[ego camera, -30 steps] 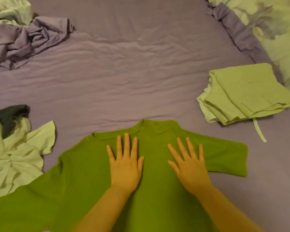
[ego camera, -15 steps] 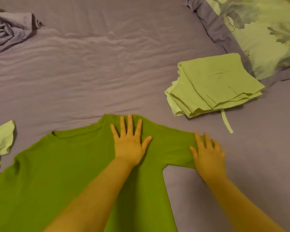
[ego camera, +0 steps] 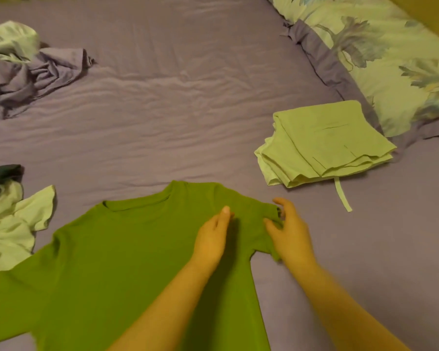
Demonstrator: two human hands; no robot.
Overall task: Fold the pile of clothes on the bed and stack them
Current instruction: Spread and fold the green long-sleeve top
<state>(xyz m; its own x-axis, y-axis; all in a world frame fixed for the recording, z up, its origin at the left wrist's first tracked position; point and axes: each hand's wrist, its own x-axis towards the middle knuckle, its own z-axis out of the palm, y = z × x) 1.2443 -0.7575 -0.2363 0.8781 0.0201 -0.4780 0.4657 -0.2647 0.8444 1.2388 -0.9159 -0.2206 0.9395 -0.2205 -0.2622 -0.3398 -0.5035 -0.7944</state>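
Note:
A bright green T-shirt (ego camera: 107, 254) lies spread flat on the purple bed sheet (ego camera: 178, 117), neck toward the far side. My left hand (ego camera: 212, 236) rests edge-on on the shirt near its right shoulder, fingers straight. My right hand (ego camera: 288, 231) pinches the end of the right sleeve between thumb and fingers, and the sleeve is drawn in toward the body. A folded pale green garment (ego camera: 325, 145) sits to the right, a strap hanging from it.
A crumpled pale green garment with a dark piece (ego camera: 8, 219) lies at the left edge. A heap of purple and pale green clothes (ego camera: 28, 72) sits far left. A floral pillow (ego camera: 390, 59) fills the far right corner.
My right hand slid off the shirt's chest to the right sleeve end and took hold of it, drawing it inward. My left hand turned from flat to edge-on near the shoulder.

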